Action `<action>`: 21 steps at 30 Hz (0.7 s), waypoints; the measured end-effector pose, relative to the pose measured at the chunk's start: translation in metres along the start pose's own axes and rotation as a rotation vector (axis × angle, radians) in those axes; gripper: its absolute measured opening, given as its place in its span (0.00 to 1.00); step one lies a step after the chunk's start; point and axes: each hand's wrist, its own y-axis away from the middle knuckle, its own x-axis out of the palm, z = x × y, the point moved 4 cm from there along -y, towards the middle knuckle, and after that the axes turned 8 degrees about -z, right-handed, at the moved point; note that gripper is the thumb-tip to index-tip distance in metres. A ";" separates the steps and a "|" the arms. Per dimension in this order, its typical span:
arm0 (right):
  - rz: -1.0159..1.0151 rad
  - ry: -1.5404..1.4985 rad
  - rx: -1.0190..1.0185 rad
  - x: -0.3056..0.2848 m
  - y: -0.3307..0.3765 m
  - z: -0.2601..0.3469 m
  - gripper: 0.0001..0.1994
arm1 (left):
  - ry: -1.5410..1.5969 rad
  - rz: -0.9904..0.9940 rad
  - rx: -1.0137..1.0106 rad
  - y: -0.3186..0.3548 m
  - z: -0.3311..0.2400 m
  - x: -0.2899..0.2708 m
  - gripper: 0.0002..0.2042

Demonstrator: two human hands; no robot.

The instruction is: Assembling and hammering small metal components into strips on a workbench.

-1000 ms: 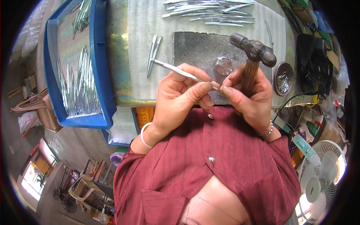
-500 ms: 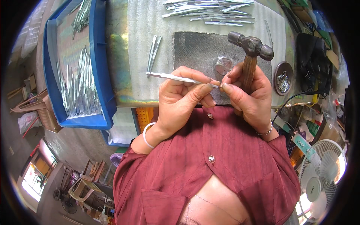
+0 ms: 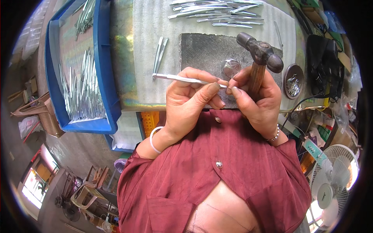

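Note:
My left hand (image 3: 184,103) grips a slim silvery metal strip (image 3: 166,77), tapered and lying almost level, between thumb and fingers. Its tip points at my right hand (image 3: 258,101), where thumb and forefinger pinch together at the strip's end; anything tiny between them is too small to make out. That same right hand keeps a ball-peen hammer (image 3: 258,75) by its wooden handle against the palm, head upward. Below the hammer is a dark, rough rectangular block (image 3: 202,50) with a small shiny round piece (image 3: 230,67) on it. Two joined-looking strips (image 3: 159,54) lie left of the block.
A blue tray (image 3: 105,73) at left holds many similar strips (image 3: 83,87). More strips (image 3: 217,11) are heaped on the white foam sheet (image 3: 145,23) at the far side. At right stand a round dish (image 3: 294,75) of small metal bits, dark cables, and a white fan (image 3: 330,186).
The hammer head has tipped slightly down to the right as my right fingers shifted a little at the strip's end. My left hand has barely moved.

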 end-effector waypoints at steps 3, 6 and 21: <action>0.000 0.016 -0.016 0.002 -0.001 0.001 0.12 | -0.007 0.000 0.016 -0.002 -0.001 0.000 0.05; 0.004 0.071 -0.044 0.001 -0.001 0.001 0.12 | -0.012 0.001 0.017 -0.001 0.000 -0.001 0.06; 0.003 -0.254 0.019 0.004 -0.002 0.000 0.11 | 0.093 0.120 0.198 -0.005 0.003 0.002 0.06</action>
